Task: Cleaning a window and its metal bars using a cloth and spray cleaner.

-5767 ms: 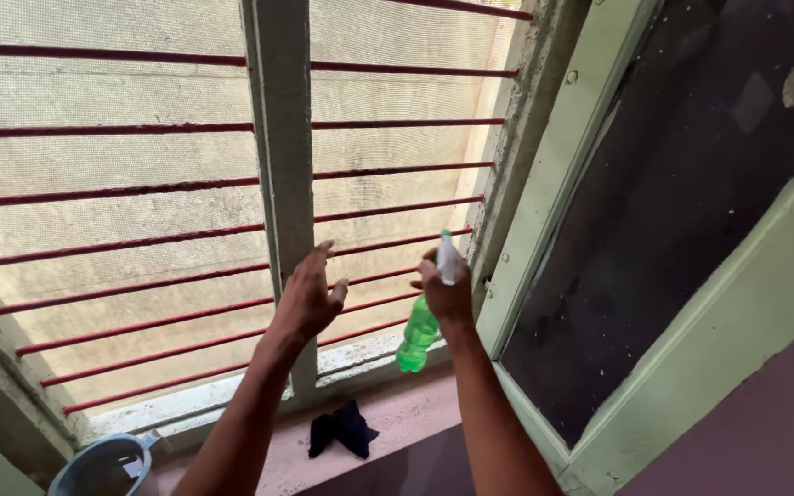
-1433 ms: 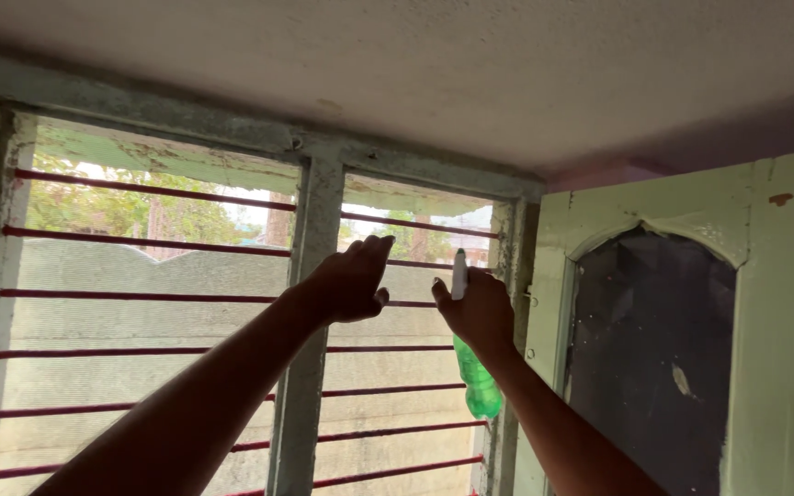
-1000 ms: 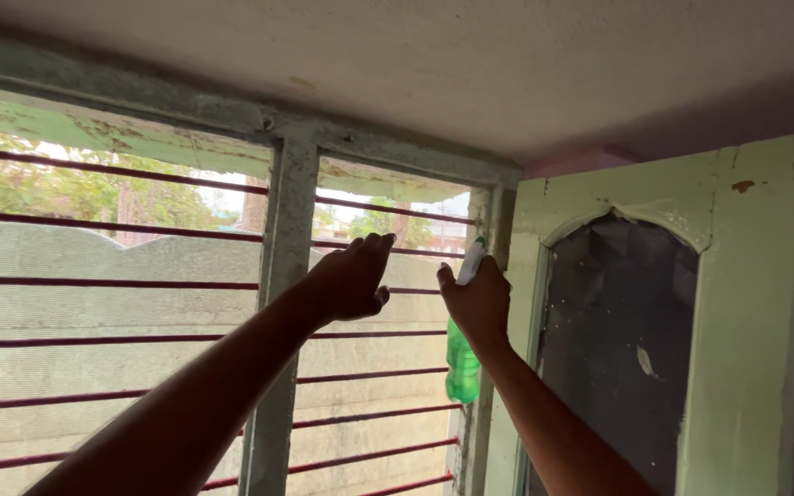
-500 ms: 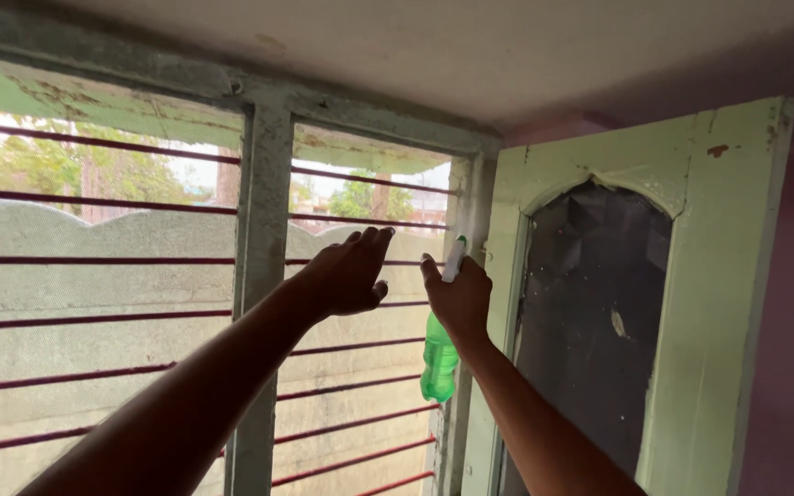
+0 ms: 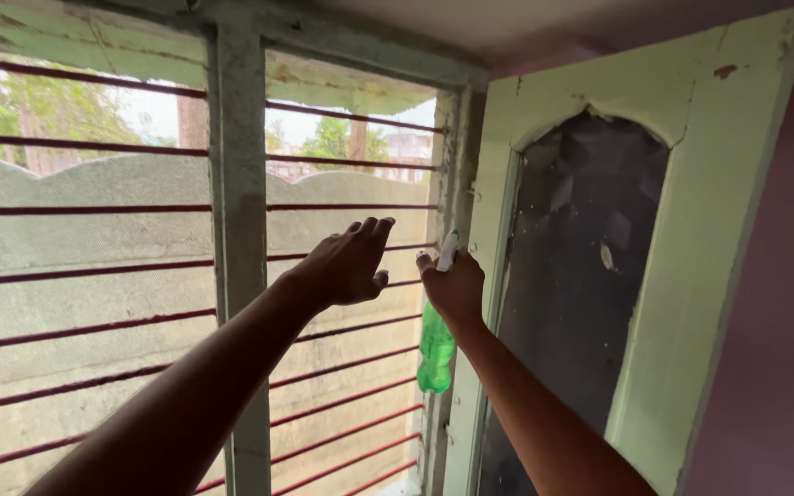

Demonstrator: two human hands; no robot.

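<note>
Nearest the camera, two bare forearms rose from the lower edge of the frame toward the centre. The left hand (image 5: 346, 264) was held flat, fingers extended and slightly spread, palm toward the window, gripping nothing. Whether it touched the mesh behind it could not be told. Judged by its position just left of the nozzle, it may have served as a shield or guide beside the spray.

The right hand (image 5: 455, 287), at centre frame, was closed around the neck of a green spray bottle (image 5: 435, 347), with one finger raised near the white trigger head (image 5: 448, 251). The bottle hung below the fist, its long axis near vertical and leaning slightly, base down toward lower centre. The nozzle pointed away from the camera, toward the window. That hold appeared suited to one-handed triggering.

Beyond the hands stood the window: horizontal red bars (image 5: 342, 207) backed by fine mesh, and a weathered grey mullion (image 5: 239, 230) left of centre. An open pale green shutter (image 5: 691, 239) with a dark, spotted pane (image 5: 572, 276) occupied the right of the frame. Farthest off, in the upper left, a concrete boundary wall (image 5: 85, 184) and trees (image 5: 39, 106) were visible.
</note>
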